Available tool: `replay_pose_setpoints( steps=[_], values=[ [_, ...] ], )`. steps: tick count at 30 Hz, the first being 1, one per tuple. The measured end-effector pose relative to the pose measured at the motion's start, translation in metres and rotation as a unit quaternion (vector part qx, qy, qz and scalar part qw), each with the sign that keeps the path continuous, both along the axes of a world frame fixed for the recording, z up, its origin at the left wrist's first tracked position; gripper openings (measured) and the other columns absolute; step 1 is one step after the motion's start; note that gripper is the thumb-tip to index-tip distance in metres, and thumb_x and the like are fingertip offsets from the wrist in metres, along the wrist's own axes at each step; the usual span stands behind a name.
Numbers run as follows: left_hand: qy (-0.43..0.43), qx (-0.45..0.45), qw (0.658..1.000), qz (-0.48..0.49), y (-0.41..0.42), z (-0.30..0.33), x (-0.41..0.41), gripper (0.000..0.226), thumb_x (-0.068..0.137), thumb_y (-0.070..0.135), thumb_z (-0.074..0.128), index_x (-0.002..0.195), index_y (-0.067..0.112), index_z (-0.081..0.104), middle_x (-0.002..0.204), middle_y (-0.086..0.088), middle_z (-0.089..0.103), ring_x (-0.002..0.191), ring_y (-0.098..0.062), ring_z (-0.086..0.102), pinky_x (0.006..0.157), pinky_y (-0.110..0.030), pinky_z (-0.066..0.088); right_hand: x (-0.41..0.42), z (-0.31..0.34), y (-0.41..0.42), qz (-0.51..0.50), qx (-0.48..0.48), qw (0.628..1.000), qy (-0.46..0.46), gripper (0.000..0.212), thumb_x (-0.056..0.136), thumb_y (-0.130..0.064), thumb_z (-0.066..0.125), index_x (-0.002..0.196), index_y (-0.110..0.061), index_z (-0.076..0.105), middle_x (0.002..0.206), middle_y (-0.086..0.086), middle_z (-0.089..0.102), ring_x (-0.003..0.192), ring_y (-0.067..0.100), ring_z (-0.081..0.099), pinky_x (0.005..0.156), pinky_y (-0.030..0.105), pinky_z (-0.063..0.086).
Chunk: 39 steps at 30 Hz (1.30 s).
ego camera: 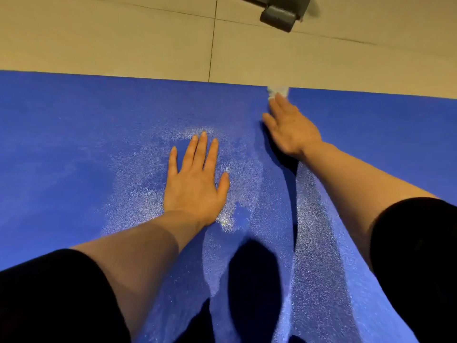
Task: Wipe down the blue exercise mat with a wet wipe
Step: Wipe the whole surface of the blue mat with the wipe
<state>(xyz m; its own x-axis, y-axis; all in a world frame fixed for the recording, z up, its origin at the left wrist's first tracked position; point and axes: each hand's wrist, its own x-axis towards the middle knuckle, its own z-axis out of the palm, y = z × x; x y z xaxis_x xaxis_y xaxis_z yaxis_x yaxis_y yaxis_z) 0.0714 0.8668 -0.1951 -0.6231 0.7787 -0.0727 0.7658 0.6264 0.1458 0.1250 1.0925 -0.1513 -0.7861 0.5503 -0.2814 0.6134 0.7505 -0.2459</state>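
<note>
While your left hand (195, 179) lies flat, fingers spread, on the blue exercise mat (74, 134); your right hand (289, 125), at 1 o'clock, presses the wet wipe (277, 91) with straight fingers.

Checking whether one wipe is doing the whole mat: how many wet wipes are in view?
1. The wet wipe sits at the far edge of the blue mat, under the right hand's fingertips. The left hand lies flat, with no wipe visible.
</note>
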Motion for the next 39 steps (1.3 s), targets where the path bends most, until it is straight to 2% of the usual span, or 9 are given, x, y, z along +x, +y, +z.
replay_pose_setpoints(
  steps=[5, 12, 18, 22, 26, 30, 34, 37, 39],
  values=[
    [0.005, 0.004, 1.0, 0.006, -0.001, -0.002, -0.003, 0.071, 0.091, 0.054, -0.002, 0.154, 0.022, -0.009, 0.162, -0.001, -0.01, 0.149, -0.017, -0.011, 0.12, -0.05, -0.006, -0.033, -0.006, -0.006, -0.099, -0.025, 0.995, 0.022, 0.06, 0.106, -0.036, 0.026, 0.151, 0.003, 0.017, 0.162, 0.014, 0.004, 0.149, 0.025, 0.003, 0.12, 0.037, 0.008],
    [-0.009, 0.001, 1.0, 0.006, 0.0, 0.001, 0.0, 0.072, 0.09, 0.055, -0.002, 0.154, 0.022, -0.01, 0.162, 0.0, -0.012, 0.149, -0.016, -0.014, 0.12, -0.049, -0.007, -0.033, -0.004, -0.001, 0.05, -0.02, 0.999, 0.006, 0.059, 0.106, -0.034, 0.027, 0.155, -0.009, 0.005, 0.163, 0.004, -0.004, 0.15, 0.016, -0.002, 0.119, 0.028, 0.0],
    [-0.009, -0.006, 1.0, 0.006, -0.001, 0.0, -0.003, 0.071, 0.089, 0.055, -0.006, 0.152, 0.022, -0.017, 0.161, 0.0, -0.019, 0.148, -0.016, -0.018, 0.119, -0.05, -0.006, -0.044, -0.011, 0.007, -0.086, -0.033, 0.995, 0.029, 0.062, 0.104, -0.042, 0.026, 0.151, -0.002, 0.021, 0.162, 0.01, 0.008, 0.149, 0.025, 0.006, 0.12, 0.043, 0.013],
    [-0.009, 0.006, 1.0, 0.01, 0.001, 0.002, -0.001, 0.072, 0.09, 0.053, -0.003, 0.154, 0.021, -0.007, 0.162, -0.001, -0.011, 0.149, -0.017, -0.011, 0.12, -0.05, -0.005, -0.091, -0.009, -0.036, 0.007, -0.081, 0.996, 0.026, 0.059, 0.104, -0.04, 0.025, 0.149, -0.002, 0.025, 0.16, 0.011, 0.016, 0.147, 0.027, 0.014, 0.116, 0.036, 0.016],
    [-0.017, 0.002, 1.0, 0.008, 0.0, 0.003, 0.0, 0.072, 0.089, 0.054, -0.004, 0.153, 0.021, -0.009, 0.162, -0.001, -0.012, 0.149, -0.016, -0.013, 0.12, -0.049, -0.006, -0.086, -0.006, -0.039, 0.075, -0.071, 0.995, 0.006, 0.062, 0.106, -0.041, 0.023, 0.155, -0.009, 0.005, 0.163, 0.005, -0.005, 0.15, 0.021, -0.002, 0.121, 0.034, 0.003],
    [-0.016, -0.005, 1.0, 0.006, 0.001, 0.002, -0.003, 0.072, 0.087, 0.054, -0.008, 0.151, 0.023, -0.019, 0.16, 0.0, -0.022, 0.147, -0.016, -0.02, 0.119, -0.05, -0.009, -0.048, -0.005, 0.007, 0.023, -0.016, 1.0, -0.013, 0.059, 0.105, -0.04, 0.023, 0.156, -0.013, 0.007, 0.163, 0.004, -0.003, 0.15, 0.021, 0.0, 0.121, 0.037, 0.005],
    [-0.009, -0.012, 1.0, 0.01, -0.001, 0.001, -0.004, 0.072, 0.087, 0.053, -0.01, 0.15, 0.021, -0.021, 0.16, -0.001, -0.023, 0.147, -0.017, -0.021, 0.119, -0.05, -0.008, -0.066, -0.004, -0.016, -0.067, -0.052, 0.996, 0.02, 0.061, 0.106, -0.039, 0.025, 0.153, -0.002, 0.015, 0.163, 0.011, 0.003, 0.15, 0.024, 0.002, 0.118, 0.036, 0.008],
    [-0.008, -0.009, 1.0, 0.012, 0.001, 0.002, -0.003, 0.073, 0.087, 0.053, -0.008, 0.152, 0.021, -0.015, 0.161, -0.001, -0.019, 0.148, -0.016, -0.018, 0.119, -0.05, -0.008, -0.093, -0.005, -0.046, -0.018, -0.087, 0.995, 0.045, 0.062, 0.104, -0.041, 0.028, 0.151, -0.001, 0.02, 0.162, 0.01, 0.01, 0.148, 0.026, 0.01, 0.117, 0.036, 0.014],
    [-0.013, -0.006, 1.0, 0.013, 0.001, 0.003, -0.003, 0.073, 0.088, 0.054, -0.005, 0.153, 0.021, -0.01, 0.162, -0.001, -0.015, 0.148, -0.015, -0.015, 0.119, -0.05, -0.007, -0.096, -0.011, -0.053, 0.034, -0.083, 0.995, 0.032, 0.064, 0.105, -0.042, 0.027, 0.153, -0.004, 0.012, 0.163, 0.007, 0.002, 0.15, 0.023, 0.004, 0.12, 0.036, 0.01]
  ],
)
